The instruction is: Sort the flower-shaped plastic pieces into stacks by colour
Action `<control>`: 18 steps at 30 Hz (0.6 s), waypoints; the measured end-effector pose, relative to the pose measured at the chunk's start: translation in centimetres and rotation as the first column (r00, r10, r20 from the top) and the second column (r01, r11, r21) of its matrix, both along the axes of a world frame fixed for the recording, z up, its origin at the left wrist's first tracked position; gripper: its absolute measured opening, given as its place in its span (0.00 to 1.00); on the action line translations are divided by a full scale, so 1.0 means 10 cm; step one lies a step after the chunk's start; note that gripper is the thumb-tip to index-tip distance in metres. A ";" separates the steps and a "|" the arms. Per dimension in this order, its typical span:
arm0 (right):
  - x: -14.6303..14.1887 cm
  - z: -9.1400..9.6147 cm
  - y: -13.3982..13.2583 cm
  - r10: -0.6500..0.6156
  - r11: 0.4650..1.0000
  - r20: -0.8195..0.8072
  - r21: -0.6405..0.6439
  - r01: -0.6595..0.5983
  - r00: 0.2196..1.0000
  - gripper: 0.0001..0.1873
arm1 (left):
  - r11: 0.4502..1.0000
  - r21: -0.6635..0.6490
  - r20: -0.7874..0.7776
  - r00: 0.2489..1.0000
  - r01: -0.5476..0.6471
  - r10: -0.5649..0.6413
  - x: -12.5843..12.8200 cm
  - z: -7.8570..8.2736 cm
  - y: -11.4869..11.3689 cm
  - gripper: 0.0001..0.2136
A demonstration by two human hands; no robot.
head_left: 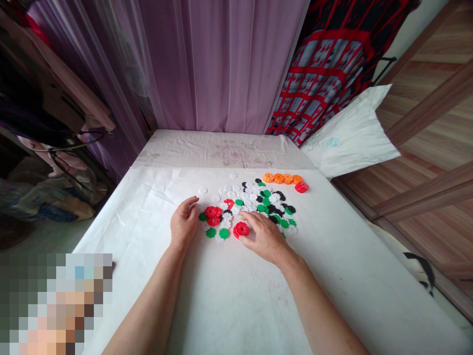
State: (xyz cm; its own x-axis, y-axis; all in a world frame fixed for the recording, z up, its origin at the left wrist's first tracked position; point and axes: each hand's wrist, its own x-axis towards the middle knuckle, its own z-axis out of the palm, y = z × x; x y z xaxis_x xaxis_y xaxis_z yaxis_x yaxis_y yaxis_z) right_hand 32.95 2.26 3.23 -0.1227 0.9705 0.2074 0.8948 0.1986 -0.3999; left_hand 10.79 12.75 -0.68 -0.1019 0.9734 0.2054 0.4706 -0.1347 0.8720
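Observation:
Flower-shaped plastic discs in white, green, black and red lie in a loose pile on the white-covered table (148, 276). My right hand (266, 236) is at the pile's near edge, fingers and thumb apart around a few overlapping red discs (241, 229). Its thumb seems to touch their lower rim. At the pile's left side my left hand (184, 222) stands on edge, palm inward, with its fingers partly bent and nothing visible in it. Between the hands sit another red cluster (213, 215) and a green disc (223, 233).
Behind the pile is a row of orange discs (283, 178), with a red disc stack (302, 187) by its right end. A white sack (351, 133) stands at the table's right rear. Purple curtains (221, 64) hang behind; a wooden wardrobe (436, 123) is on the right.

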 end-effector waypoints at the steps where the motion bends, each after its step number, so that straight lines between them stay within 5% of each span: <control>1: 0.00 0.01 0.00 -0.001 1.000 0.003 -0.005 0.001 1.000 0.29 | 1.000 -0.004 0.003 1.000 0.001 -0.001 0.00 0.00 0.00 0.14; 8: -0.05 0.00 -0.04 -0.041 0.999 -0.005 -0.026 0.041 0.999 0.31 | 1.000 -0.024 0.007 1.000 -0.006 0.006 0.00 0.00 0.00 0.15; 18: -0.12 -0.26 -0.15 -0.199 0.979 0.009 0.037 0.198 0.980 0.41 | 0.999 -0.039 -0.009 1.000 -0.010 0.010 -0.01 0.01 0.00 0.16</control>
State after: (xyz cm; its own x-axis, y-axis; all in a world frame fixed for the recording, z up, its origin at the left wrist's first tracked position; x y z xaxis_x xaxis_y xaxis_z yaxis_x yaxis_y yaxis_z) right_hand 31.80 0.80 0.62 0.0688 0.9678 0.2422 0.9226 0.0307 -0.3846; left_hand 10.73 12.72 -0.58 -0.1097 0.9797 0.1678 0.4797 -0.0957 0.8722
